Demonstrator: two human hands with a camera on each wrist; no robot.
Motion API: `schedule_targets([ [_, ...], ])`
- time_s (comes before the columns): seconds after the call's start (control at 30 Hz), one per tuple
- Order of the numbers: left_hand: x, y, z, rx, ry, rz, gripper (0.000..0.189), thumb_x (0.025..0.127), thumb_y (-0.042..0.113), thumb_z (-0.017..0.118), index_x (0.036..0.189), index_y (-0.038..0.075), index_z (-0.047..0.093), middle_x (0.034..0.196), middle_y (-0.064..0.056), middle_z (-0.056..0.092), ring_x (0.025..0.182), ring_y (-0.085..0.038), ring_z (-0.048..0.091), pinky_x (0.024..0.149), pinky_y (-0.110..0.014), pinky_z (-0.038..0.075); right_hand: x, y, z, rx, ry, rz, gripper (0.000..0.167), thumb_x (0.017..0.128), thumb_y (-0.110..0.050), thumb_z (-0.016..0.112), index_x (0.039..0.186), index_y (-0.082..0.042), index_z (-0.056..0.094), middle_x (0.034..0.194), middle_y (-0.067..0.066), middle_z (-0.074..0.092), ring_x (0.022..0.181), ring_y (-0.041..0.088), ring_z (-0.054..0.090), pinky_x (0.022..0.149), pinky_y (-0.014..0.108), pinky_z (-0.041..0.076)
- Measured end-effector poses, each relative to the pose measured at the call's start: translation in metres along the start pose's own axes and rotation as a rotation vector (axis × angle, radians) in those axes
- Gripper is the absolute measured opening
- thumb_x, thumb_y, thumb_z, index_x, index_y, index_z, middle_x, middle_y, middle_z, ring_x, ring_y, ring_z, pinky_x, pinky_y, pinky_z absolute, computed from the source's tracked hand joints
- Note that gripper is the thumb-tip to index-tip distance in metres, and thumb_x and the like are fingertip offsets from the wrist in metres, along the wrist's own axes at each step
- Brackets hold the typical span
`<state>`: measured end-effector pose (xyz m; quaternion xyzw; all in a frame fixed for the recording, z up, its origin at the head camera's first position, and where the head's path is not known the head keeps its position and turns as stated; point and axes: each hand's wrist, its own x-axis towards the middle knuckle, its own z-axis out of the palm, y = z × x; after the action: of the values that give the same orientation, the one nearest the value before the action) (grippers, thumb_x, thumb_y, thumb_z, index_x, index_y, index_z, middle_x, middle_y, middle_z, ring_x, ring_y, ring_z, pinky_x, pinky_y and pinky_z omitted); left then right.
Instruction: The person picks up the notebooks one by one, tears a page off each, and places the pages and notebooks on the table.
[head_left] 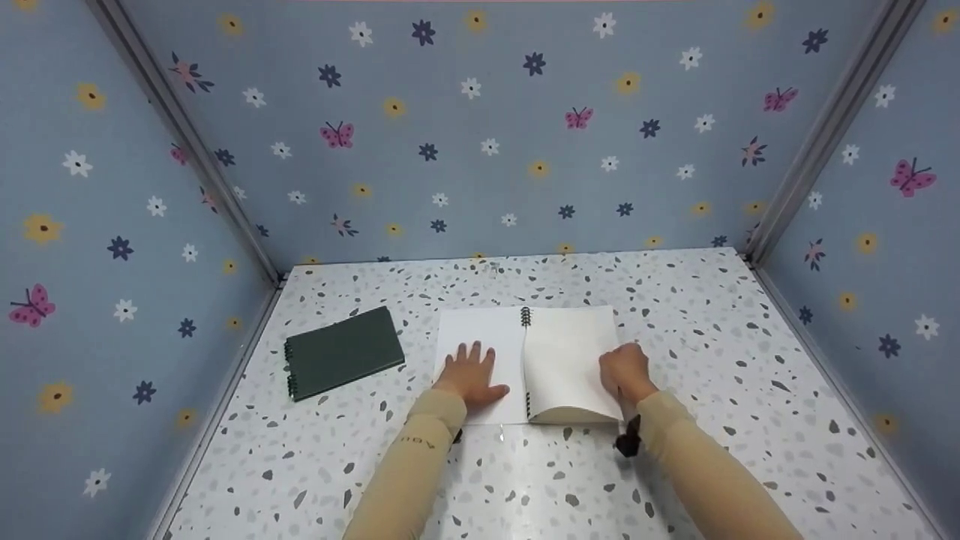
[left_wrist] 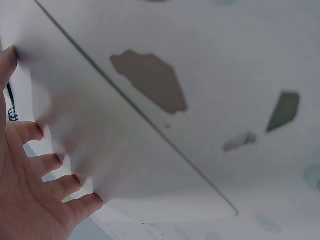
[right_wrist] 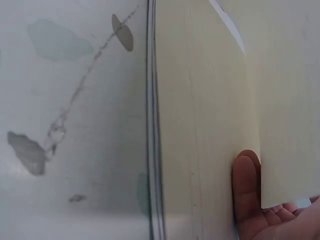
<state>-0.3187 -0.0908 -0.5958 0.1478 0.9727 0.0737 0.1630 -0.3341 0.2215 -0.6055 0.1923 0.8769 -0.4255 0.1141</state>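
Note:
A spiral-bound notebook (head_left: 568,345) lies open on the speckled table, its black coil (head_left: 526,316) running down the middle. My left hand (head_left: 471,376) rests with fingers spread on the white left-hand page (head_left: 469,328); in the left wrist view its fingertips (left_wrist: 92,201) press the paper. At the right edge, my right hand (head_left: 628,370) pinches a cream page. The right wrist view shows that page (right_wrist: 290,115) raised off the sheets below, with the thumb and curled fingers at its edge. The page bows upward along its near edge.
Left of the open notebook lies a closed dark green spiral notebook (head_left: 345,352), turned at an angle. Flowered blue panels (head_left: 480,135) close in the table (head_left: 675,300) at the back and both sides, with grey metal posts (head_left: 832,120) at the corners.

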Motion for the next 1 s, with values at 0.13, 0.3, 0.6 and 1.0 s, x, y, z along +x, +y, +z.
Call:
schedule_targets([
  [0.13,0.001,0.000,-0.002,0.011,0.006,0.011,0.091,0.106,0.064,0.056,0.172,0.007,0.031,0.179,-0.025,0.022,0.166,-0.050,0.020,0.135,-0.064,0.022,-0.002,0.005,-0.005,0.022,0.048,-0.010,0.047,0.101,-0.012,0.045,0.134,0.019,0.060,0.140,0.035,0.064,0.127,0.043,0.064,0.113,0.054,0.055],
  [0.3,0.001,-0.003,-0.001,0.000,0.012,0.004,0.091,0.106,0.063,0.057,0.172,0.008,0.030,0.179,-0.025,0.021,0.167,-0.050,0.018,0.135,-0.065,0.021,-0.003,0.012,-0.012,0.060,0.027,0.024,0.057,0.104,-0.023,0.053,0.145,0.016,0.052,0.150,0.034,0.056,0.140,0.045,0.056,0.120,0.056,0.048],
  [0.6,0.000,-0.005,0.011,-0.040,0.041,0.026,0.089,0.107,0.064,0.054,0.172,0.008,0.029,0.180,-0.023,0.019,0.168,-0.048,0.015,0.136,-0.065,0.017,-0.012,0.021,-0.014,0.172,-0.080,0.050,0.073,0.100,-0.029,0.072,0.153,0.014,0.046,0.149,0.030,0.058,0.131,0.037,0.062,0.117,0.049,0.051],
  [1.0,-0.003,-0.006,0.010,-0.094,0.039,0.015,0.089,0.107,0.063,0.054,0.174,0.010,0.027,0.182,-0.021,0.014,0.169,-0.045,0.009,0.137,-0.063,0.009,-0.022,0.032,-0.023,0.166,-0.119,-0.034,0.061,0.094,-0.012,0.078,0.143,0.016,0.055,0.144,0.032,0.061,0.125,0.038,0.065,0.109,0.048,0.057],
])
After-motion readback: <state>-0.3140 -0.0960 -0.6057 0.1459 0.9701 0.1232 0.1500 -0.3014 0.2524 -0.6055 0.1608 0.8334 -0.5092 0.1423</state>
